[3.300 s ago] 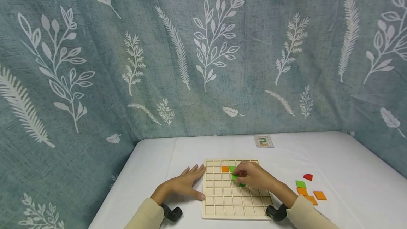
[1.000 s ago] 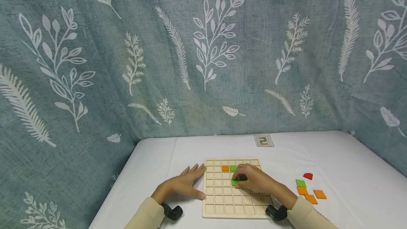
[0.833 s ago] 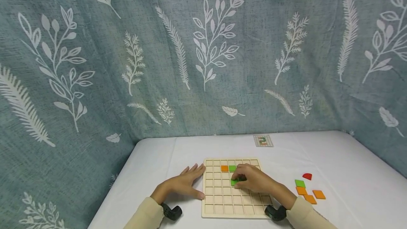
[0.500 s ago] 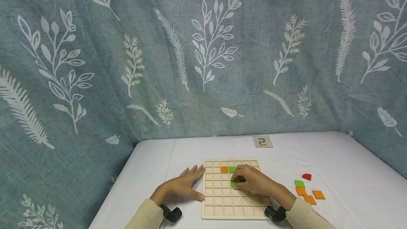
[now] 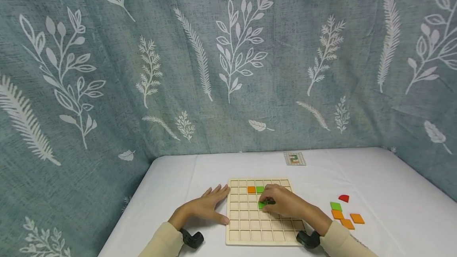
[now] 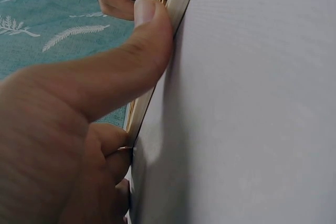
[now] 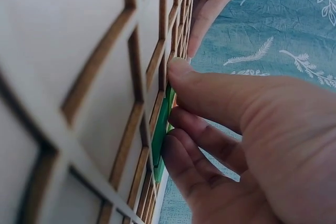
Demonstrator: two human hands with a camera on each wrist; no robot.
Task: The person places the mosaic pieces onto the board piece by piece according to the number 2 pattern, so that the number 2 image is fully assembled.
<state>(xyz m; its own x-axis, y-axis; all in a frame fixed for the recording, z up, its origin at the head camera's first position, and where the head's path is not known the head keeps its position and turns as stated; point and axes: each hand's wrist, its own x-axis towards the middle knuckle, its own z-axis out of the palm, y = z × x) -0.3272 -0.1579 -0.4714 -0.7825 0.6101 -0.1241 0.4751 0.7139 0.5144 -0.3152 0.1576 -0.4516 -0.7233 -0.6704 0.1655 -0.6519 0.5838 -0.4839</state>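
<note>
Left hand (image 5: 207, 208) rests spread against the board (image 5: 245, 225); right hand (image 5: 283, 202) pinches a green tile (image 5: 262, 206). White table (image 5: 207, 169), curtain (image 5: 292, 31) beyond; the board's sides run near-far.

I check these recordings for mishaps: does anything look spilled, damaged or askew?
Nothing looks spilled or damaged. The loose pieces right of the grid board lie at uneven angles, which seems ordinary; the right hand hides part of the board.
</note>
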